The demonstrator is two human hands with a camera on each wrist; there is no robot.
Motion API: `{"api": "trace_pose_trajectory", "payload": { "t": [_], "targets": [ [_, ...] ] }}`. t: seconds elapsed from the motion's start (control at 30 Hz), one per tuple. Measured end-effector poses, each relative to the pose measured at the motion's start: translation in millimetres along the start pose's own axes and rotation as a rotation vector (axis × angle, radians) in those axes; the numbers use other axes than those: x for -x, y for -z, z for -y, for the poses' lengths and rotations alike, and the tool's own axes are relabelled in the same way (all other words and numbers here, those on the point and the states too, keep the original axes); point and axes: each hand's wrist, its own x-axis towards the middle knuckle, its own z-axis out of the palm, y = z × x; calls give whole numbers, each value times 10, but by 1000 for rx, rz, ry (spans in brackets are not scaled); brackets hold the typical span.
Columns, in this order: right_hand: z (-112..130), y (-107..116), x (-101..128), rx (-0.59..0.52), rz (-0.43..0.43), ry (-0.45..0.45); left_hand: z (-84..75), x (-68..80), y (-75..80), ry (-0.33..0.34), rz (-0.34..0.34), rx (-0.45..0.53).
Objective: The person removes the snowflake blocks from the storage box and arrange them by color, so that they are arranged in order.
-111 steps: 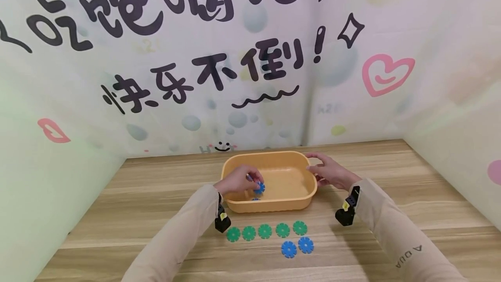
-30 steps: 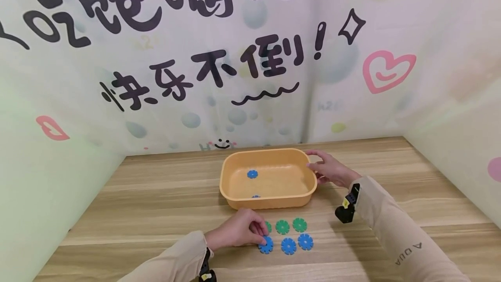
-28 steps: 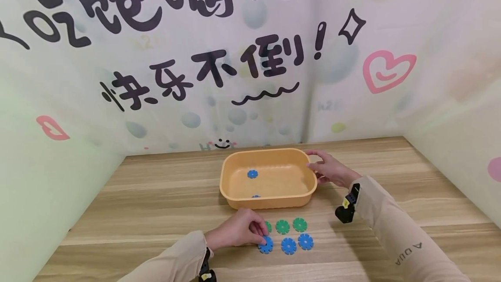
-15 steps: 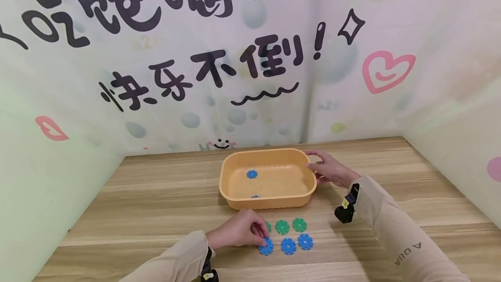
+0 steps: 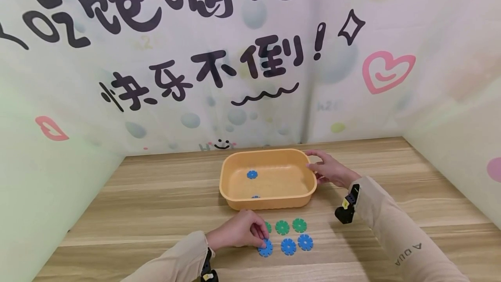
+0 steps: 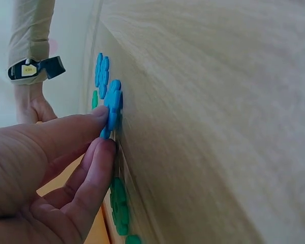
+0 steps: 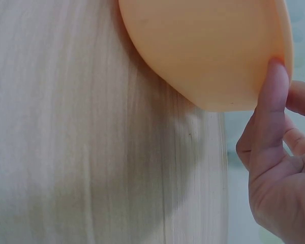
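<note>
Thumb and fingers of my left hand (image 5: 240,228) pinch a blue notched snowflake disc (image 5: 265,249) at the table surface. In the left wrist view the thumb is on the face of this blue disc (image 6: 113,107) and fingertips are at its lower edge. Two more blue discs (image 5: 288,246) lie to its right. Behind them runs a row of green discs (image 5: 282,227), whose left part the left hand hides. My right hand (image 5: 332,169) grips the right end of an orange plastic basin (image 5: 270,204), its thumb on the rim in the right wrist view.
Inside the basin lie two blue discs, one blue disc (image 5: 252,174) towards the back left and another half hidden by the front wall. The wood-grain table (image 5: 156,195) ends at a printed cloth (image 5: 188,134) behind and pale side walls.
From inside the basin, my left hand has come forward to the table, where a third blue disc now lies at its fingertips. That disc has since shifted slightly frontward. The right hand stays put.
</note>
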Motion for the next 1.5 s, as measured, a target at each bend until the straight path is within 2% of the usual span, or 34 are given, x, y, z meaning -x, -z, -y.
{"api": "trace_pose_trajectory", "payload": {
  "t": [0.1, 0.23, 0.4, 0.57, 0.83, 1.0, 1.2, 1.33, 1.5],
  "targets": [
    [5, 3, 15, -5, 17, 20, -6, 3, 1, -9, -6, 5],
    [3, -6, -4, -6, -5, -7, -37, 9, 19, -28, -27, 14],
    [0, -5, -25, -2, -20, -27, -136, 5, 102, -84, -36, 35],
    [3, -10, -15, -5, -20, -22, -267, -25, 250, -131, -57, 46],
    [6, -23, -20, 1, -18, -13, -396, -120, 586, -167, -178, 31],
    [-8, -18, -24, -3, -18, -8, -349, -257, 754, -116, -268, 45],
    [-21, -10, -10, 0, -1, -4, -136, -469, 834, -8, -381, 97],
    [-13, -8, -6, 0, -8, -4, -22, -579, 879, 66, -395, 79],
    [-4, -3, 1, -7, -11, -4, 99, -710, 920, 166, -358, 36]
  ]
}}
